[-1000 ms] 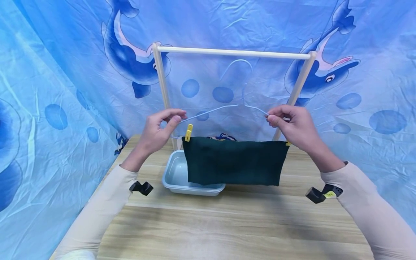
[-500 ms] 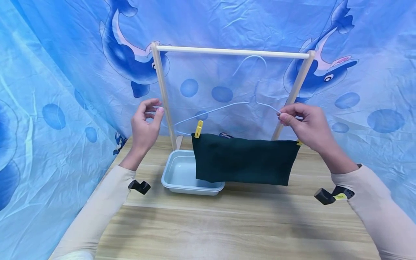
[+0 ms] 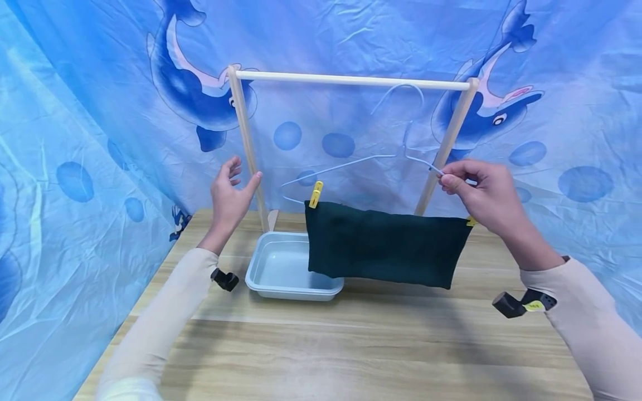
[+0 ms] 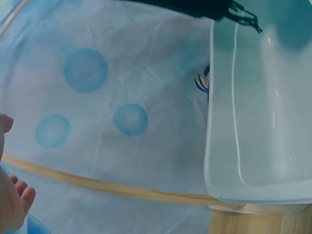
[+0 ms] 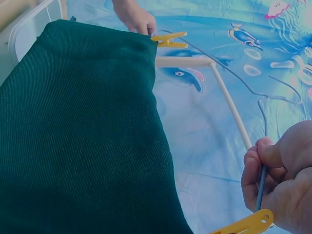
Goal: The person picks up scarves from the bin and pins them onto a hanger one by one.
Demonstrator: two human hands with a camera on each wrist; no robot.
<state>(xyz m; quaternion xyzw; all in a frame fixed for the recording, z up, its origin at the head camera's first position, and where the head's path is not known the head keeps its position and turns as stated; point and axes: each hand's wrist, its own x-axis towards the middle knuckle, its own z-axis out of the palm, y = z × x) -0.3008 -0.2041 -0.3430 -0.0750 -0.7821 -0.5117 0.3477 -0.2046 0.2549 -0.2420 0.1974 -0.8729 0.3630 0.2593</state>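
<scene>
My right hand point(image 3: 484, 192) pinches the right shoulder of a pale wire clothes hanger point(image 3: 362, 160) between thumb and fingers. A dark green cloth point(image 3: 386, 242) hangs from its lower bar, held by a yellow clothespin point(image 3: 316, 195) at the left corner and another yellow clothespin point(image 5: 246, 225) at the right. The hanger tilts slightly, and its hook overlaps the rack's top rod point(image 3: 351, 79) in the head view. Holding nothing, my left hand point(image 3: 229, 195) is raised beside the rack's left post point(image 3: 244, 122), fingers loosely bent and thumb apart.
A light blue basin point(image 3: 296, 293) stands on the wooden table point(image 3: 321, 345), partly behind the cloth's lower left corner. The wooden rack's right post point(image 3: 451, 139) rises behind the hanger. A blue curtain point(image 3: 60, 111) with printed dolphins surrounds the table at the back and sides.
My left hand has let go of the hanger's left shoulder and moved left. My right hand has carried the hanger and cloth to the right, its hook now overlapping the rod.
</scene>
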